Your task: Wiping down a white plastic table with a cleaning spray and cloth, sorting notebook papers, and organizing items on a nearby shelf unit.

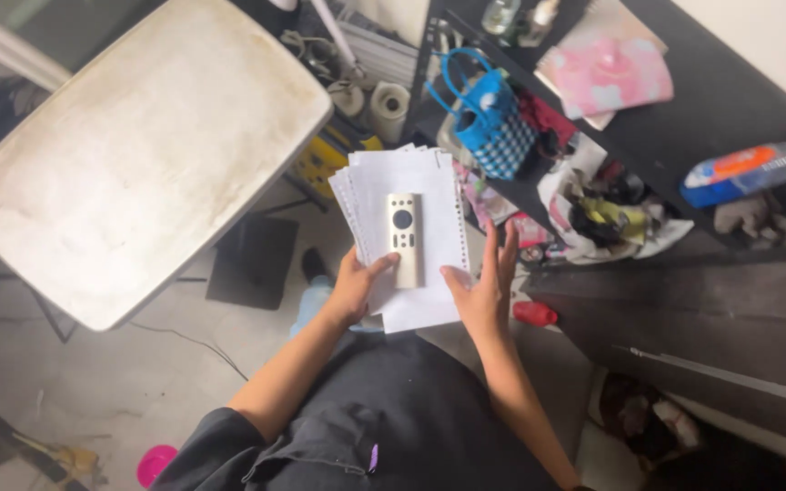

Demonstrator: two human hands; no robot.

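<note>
Head view: left hand (pixel 354 289) grips a stack of white papers (pixel 429 205) from below, thumb pinning a pale remote control (pixel 404 238) on top; right hand (pixel 487 293), fingers spread open, touches the stack's edge at four o'clock. Blue checkered bag (pixel 493 118) sits at one o'clock, white table (pixel 138 155) at nine
</note>
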